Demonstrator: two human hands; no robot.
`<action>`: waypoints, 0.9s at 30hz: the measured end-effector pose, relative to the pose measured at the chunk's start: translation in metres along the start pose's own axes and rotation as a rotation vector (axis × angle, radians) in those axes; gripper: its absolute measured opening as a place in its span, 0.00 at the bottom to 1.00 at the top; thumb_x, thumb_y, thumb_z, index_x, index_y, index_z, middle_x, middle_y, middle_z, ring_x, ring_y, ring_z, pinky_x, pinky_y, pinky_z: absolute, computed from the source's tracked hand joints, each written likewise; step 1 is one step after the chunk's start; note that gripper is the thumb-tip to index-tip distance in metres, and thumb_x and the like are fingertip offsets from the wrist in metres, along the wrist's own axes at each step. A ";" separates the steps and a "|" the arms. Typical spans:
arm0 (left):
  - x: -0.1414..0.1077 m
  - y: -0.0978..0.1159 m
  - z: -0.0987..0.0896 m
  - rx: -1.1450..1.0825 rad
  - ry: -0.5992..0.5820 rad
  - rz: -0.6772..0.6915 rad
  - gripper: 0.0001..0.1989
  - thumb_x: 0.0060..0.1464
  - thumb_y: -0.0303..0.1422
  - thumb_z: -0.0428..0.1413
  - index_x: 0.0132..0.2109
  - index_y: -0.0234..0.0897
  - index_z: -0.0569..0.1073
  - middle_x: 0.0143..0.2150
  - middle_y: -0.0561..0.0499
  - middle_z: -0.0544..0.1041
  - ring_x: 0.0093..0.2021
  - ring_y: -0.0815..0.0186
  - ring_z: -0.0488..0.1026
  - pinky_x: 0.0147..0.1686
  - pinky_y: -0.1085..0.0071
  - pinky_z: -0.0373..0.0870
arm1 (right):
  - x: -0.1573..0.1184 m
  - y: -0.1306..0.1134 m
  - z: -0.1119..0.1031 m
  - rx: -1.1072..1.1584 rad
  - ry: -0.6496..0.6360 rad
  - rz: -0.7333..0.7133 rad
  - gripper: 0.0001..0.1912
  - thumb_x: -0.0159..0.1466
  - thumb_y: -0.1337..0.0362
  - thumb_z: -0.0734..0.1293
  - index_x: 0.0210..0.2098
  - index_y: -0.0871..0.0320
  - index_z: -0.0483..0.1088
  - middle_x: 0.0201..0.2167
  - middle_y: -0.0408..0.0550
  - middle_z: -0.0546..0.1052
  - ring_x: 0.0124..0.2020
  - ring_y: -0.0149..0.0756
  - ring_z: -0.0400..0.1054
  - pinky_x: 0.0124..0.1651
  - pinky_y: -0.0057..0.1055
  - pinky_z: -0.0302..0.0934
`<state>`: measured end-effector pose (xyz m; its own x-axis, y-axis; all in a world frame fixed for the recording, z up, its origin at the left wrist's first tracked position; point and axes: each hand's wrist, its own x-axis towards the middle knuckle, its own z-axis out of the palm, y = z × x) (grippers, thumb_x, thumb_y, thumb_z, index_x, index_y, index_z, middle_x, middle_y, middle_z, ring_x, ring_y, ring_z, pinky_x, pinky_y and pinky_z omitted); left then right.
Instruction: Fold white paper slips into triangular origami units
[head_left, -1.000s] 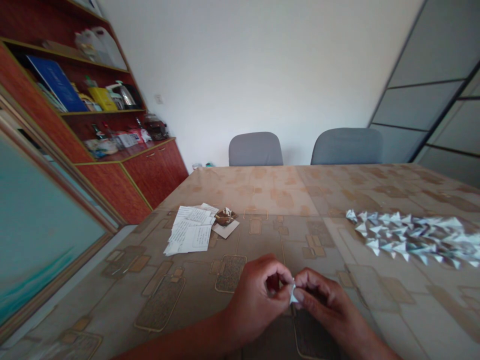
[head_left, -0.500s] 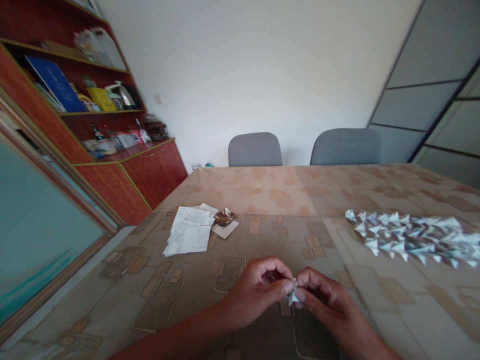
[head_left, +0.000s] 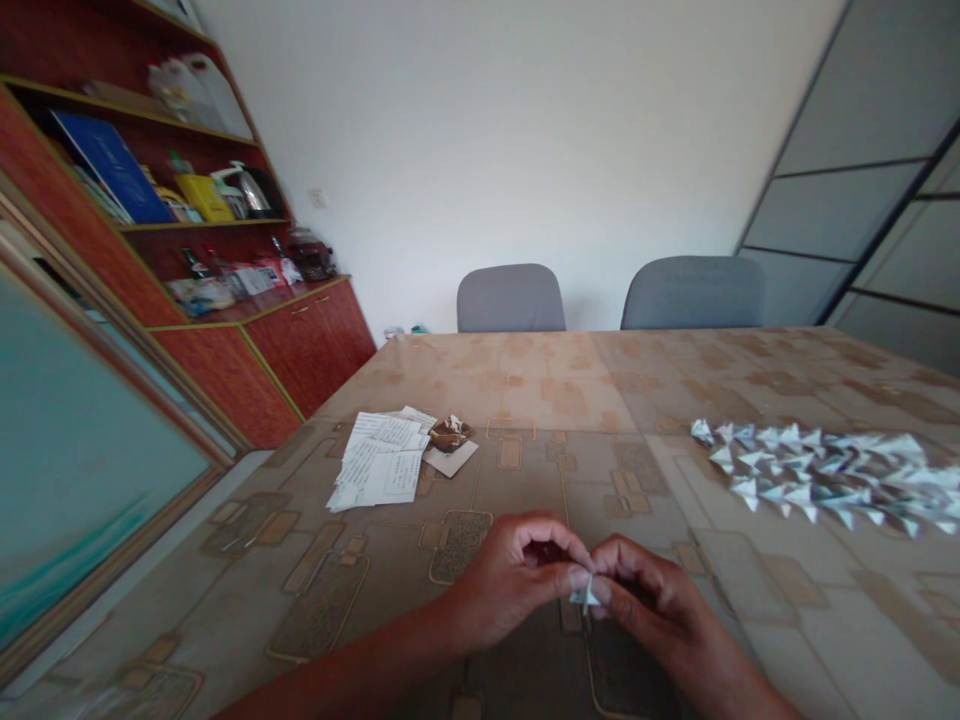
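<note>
Between my fingertips is a small folded piece of paper (head_left: 584,595), pale and pointed, held just above the near part of the table. My left hand (head_left: 517,570) pinches it from the left with thumb and forefinger. From the other side my right hand (head_left: 649,590) grips it, thumb in front, the other fingers curled behind. Much of the paper is covered by the fingers. Away to the right, several rows of folded paper pieces (head_left: 825,470) stand joined or close together. Flat printed paper slips (head_left: 382,460) lie in a loose pile on the left.
A brown crumpled item (head_left: 450,434) rests beside the slips on a pale card (head_left: 452,460). The patterned cloth (head_left: 525,380) covers the table. Two grey chairs (head_left: 510,298) stand at its far edge. A red-brown shelf cabinet (head_left: 300,330) is at the left.
The folded paper has turned slightly between my fingers and its lower point no longer hangs as far down. My hands have hardly shifted.
</note>
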<state>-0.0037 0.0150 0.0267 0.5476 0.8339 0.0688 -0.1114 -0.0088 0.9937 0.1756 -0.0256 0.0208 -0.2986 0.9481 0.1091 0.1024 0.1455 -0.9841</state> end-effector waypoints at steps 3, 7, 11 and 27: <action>-0.001 0.003 0.001 0.032 -0.004 0.010 0.16 0.49 0.43 0.62 0.31 0.32 0.75 0.28 0.51 0.72 0.29 0.69 0.69 0.32 0.74 0.63 | 0.000 0.002 0.000 -0.015 0.000 0.001 0.17 0.65 0.51 0.64 0.27 0.57 0.68 0.23 0.41 0.71 0.27 0.31 0.66 0.32 0.25 0.59; -0.002 0.001 0.002 0.102 0.014 0.052 0.11 0.51 0.38 0.60 0.31 0.32 0.75 0.28 0.52 0.71 0.30 0.69 0.67 0.32 0.75 0.62 | 0.000 0.003 0.001 -0.028 -0.004 0.003 0.16 0.65 0.52 0.65 0.28 0.57 0.68 0.23 0.41 0.72 0.27 0.32 0.66 0.31 0.25 0.59; -0.002 -0.005 0.002 0.118 0.042 0.055 0.09 0.52 0.36 0.60 0.32 0.33 0.74 0.28 0.53 0.70 0.30 0.70 0.66 0.32 0.75 0.62 | 0.001 0.004 0.001 -0.041 0.027 0.001 0.17 0.64 0.51 0.65 0.27 0.57 0.68 0.23 0.41 0.71 0.27 0.32 0.65 0.31 0.24 0.58; -0.004 0.005 0.006 0.233 0.105 0.200 0.05 0.53 0.30 0.59 0.32 0.32 0.76 0.29 0.51 0.71 0.30 0.69 0.67 0.31 0.74 0.62 | -0.001 0.007 -0.004 -0.094 0.073 -0.035 0.14 0.64 0.53 0.66 0.28 0.57 0.69 0.24 0.41 0.71 0.27 0.32 0.65 0.31 0.24 0.59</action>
<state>-0.0013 0.0086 0.0321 0.4441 0.8552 0.2671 -0.0090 -0.2939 0.9558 0.1804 -0.0239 0.0143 -0.2344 0.9595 0.1565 0.1823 0.2015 -0.9624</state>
